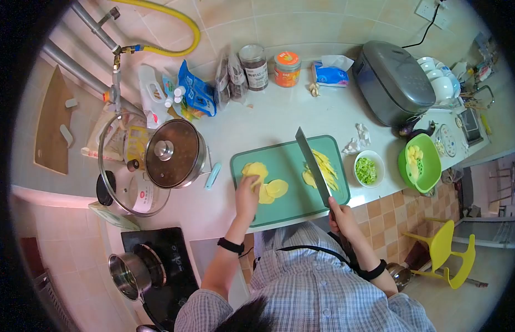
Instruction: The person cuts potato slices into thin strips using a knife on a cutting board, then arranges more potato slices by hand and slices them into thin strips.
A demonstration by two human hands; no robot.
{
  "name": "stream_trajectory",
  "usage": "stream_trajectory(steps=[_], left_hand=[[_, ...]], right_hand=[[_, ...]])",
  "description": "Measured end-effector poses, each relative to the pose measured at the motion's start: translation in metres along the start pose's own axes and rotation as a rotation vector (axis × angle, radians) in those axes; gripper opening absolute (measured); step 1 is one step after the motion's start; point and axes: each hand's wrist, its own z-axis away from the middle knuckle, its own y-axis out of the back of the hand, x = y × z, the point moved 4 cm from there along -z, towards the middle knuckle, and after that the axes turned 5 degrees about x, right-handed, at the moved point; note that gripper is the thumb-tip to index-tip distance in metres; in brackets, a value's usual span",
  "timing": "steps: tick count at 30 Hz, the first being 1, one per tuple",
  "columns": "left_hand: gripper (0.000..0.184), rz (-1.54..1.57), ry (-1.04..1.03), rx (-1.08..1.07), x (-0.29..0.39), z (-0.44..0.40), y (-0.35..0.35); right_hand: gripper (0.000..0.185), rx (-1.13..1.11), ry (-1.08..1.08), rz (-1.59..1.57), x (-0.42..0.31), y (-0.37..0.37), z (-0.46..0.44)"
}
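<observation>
My right hand [342, 218] is closed round the handle of a cleaver [313, 169]. Its blade stands on edge over the right part of a green cutting board [291, 207], beside a heap of thin yellow strips [326, 171], apparently potato. My left hand [247, 196] is at the board's left side, fingers bent onto a group of thin potato slices [255, 170]. More overlapping slices [274, 190] lie just right of those fingers. The fingertips are partly hidden, but they seem to grip a slice's edge.
Right of the board stand a white bowl of chopped greens [366, 170] and a green basket [408, 176] with yellow pieces. A rice cooker [396, 83] and jars [253, 69] line the wall. Left are a lidded pot [177, 157], a light-blue-handled peeler [213, 175] and a cooktop [177, 260] with a saucepan [127, 274].
</observation>
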Motion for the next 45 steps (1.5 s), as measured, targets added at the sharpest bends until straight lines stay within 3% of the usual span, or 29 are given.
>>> stream_trajectory(steps=[3,4,7,11,13,19,26,28,31,35,37,38,40,45], left_hand=[[0.023,0.0,0.074,0.021,-0.016,-0.026,0.0],[0.027,-0.171,-0.057,0.006,-0.013,-0.032,0.002],[0.031,-0.433,-0.158,0.036,0.008,-0.04,0.01],[0.035,-0.363,-0.249,-0.061,0.015,-0.017,-0.003],[0.038,-0.211,-0.393,-0.288,0.024,0.004,-0.019],[0.035,-0.35,-0.319,-0.299,0.026,0.006,-0.033],[0.024,-0.196,-0.272,-0.274,0.008,-0.019,-0.031],[0.022,-0.108,-0.198,-0.102,0.006,-0.035,-0.014],[0.027,-0.364,-0.229,-0.073,0.001,-0.044,-0.003],[0.032,-0.331,-0.262,-0.003,0.012,-0.035,0.006],[0.037,-0.191,-0.247,-0.352,0.01,-0.013,-0.013],[0.037,-0.193,-0.245,-0.352,0.013,-0.004,-0.017],[0.041,-0.28,-0.456,-0.288,0.033,0.008,-0.023],[0.043,-0.311,-0.378,-0.358,0.037,0.005,-0.032]], right_hand=[[0.054,0.003,0.006,-0.006,-0.001,-0.001,0.002],[0.054,0.006,0.015,0.006,-0.001,-0.001,0.001],[0.054,0.007,0.042,0.034,-0.002,-0.002,0.002],[0.054,0.018,0.028,0.032,-0.003,-0.003,0.004],[0.054,0.015,0.022,0.037,-0.007,-0.005,0.007],[0.054,0.003,0.043,0.078,0.0,-0.007,-0.001],[0.054,0.007,0.03,0.032,-0.006,-0.01,0.002],[0.054,0.016,0.034,0.026,-0.006,-0.009,0.002],[0.054,0.023,0.036,0.02,-0.004,-0.007,0.0],[0.055,0.014,0.066,0.04,-0.004,-0.005,-0.001],[0.055,0.023,0.041,0.017,-0.004,-0.005,-0.001],[0.055,0.03,0.019,-0.002,-0.004,-0.005,-0.001],[0.055,0.026,0.021,0.002,-0.004,-0.007,-0.003],[0.055,0.023,0.04,0.023,-0.006,-0.008,-0.001]])
